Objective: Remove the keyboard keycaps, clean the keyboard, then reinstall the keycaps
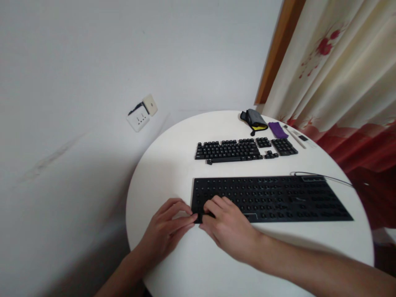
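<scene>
A black keyboard base [241, 202], stripped of its keycaps so that its switches show, lies on the round white table [173, 173]. At its front left corner the fingertips of my left hand [168, 225] close against the edge. My right hand [227, 225] is just beside it, fingers curled down over the front left switches. Whatever lies under those fingertips is hidden. Behind the base, black keycaps [229, 150] are set out in keyboard order, with the number-pad group [284, 147] on the right. One loose keycap [209, 162] sits a little in front of the row.
At the back right are a grey and yellow cloth [256, 119], a purple cloth [278, 130] and a thin pale stick-like tool [295, 137]. A black cable [328, 178] runs off the table's right side. Wall sockets [138, 119] and a curtain [337, 74] stand beyond.
</scene>
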Action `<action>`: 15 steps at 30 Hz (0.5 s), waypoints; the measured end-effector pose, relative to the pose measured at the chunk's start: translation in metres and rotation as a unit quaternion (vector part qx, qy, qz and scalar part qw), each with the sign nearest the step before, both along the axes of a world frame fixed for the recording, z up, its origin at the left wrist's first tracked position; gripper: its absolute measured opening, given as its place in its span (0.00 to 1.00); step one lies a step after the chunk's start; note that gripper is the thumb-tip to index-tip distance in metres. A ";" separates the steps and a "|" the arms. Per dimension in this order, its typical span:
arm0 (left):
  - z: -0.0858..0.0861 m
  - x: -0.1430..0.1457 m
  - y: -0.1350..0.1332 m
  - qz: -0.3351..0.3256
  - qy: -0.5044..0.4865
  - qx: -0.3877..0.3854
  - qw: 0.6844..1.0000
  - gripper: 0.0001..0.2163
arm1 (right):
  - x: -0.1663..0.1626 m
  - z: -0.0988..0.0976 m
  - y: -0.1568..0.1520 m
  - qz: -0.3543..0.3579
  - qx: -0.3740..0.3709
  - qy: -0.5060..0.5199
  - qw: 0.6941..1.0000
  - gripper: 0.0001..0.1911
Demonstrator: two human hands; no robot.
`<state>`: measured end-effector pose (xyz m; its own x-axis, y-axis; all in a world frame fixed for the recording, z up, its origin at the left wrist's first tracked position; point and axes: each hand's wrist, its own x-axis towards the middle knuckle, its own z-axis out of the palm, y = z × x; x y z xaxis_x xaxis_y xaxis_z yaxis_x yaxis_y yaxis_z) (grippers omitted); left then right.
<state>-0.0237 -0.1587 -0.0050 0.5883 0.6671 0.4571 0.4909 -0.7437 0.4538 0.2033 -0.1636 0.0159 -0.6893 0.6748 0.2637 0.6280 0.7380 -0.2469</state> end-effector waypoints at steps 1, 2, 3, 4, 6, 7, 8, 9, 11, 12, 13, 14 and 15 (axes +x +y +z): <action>0.000 0.000 0.000 0.002 -0.008 -0.004 1.000 0.14 | 0.001 0.000 -0.001 -0.003 -0.004 0.010 1.000 0.09; 0.002 0.000 0.001 0.005 -0.015 -0.005 1.000 0.13 | 0.001 0.001 -0.001 -0.007 -0.010 0.022 1.000 0.10; 0.005 -0.001 0.003 0.012 -0.020 -0.005 1.000 0.13 | 0.002 0.002 -0.002 -0.010 -0.017 0.037 0.999 0.11; 0.010 -0.002 0.005 0.024 -0.022 -0.004 0.999 0.13 | 0.003 0.002 -0.002 -0.013 -0.023 0.053 0.998 0.12; 0.023 -0.003 0.014 0.061 -0.015 -0.005 0.998 0.12 | 0.006 0.005 -0.001 -0.019 -0.029 0.087 0.996 0.13; 0.032 -0.002 0.020 0.080 -0.007 -0.006 0.997 0.12 | 0.008 0.006 0.000 -0.024 -0.028 0.101 0.994 0.13; 0.041 0.000 0.027 0.093 0.003 -0.010 0.996 0.11 | 0.010 0.008 0.002 -0.029 -0.026 0.112 0.993 0.13; 0.050 0.003 0.036 0.102 0.006 -0.007 0.995 0.10 | 0.012 0.009 0.004 -0.036 -0.024 0.118 0.992 0.13; 0.064 0.013 0.058 0.111 0.005 0.000 0.994 0.09 | 0.017 0.011 0.010 -0.056 -0.023 0.123 0.991 0.12; 0.069 0.020 0.071 0.111 0.007 0.000 0.994 0.09 | 0.019 0.012 0.013 -0.066 -0.024 0.123 0.990 0.12; 0.072 0.027 0.084 0.107 0.016 0.003 0.994 0.09 | 0.022 0.012 0.016 -0.077 -0.025 0.122 0.989 0.12; 0.072 0.035 0.097 0.098 0.031 0.004 0.995 0.08 | 0.024 0.012 0.020 -0.088 -0.026 0.121 0.988 0.12; 0.070 0.042 0.111 0.091 0.041 0.010 0.995 0.08 | 0.026 0.012 0.023 -0.098 -0.026 0.122 0.987 0.12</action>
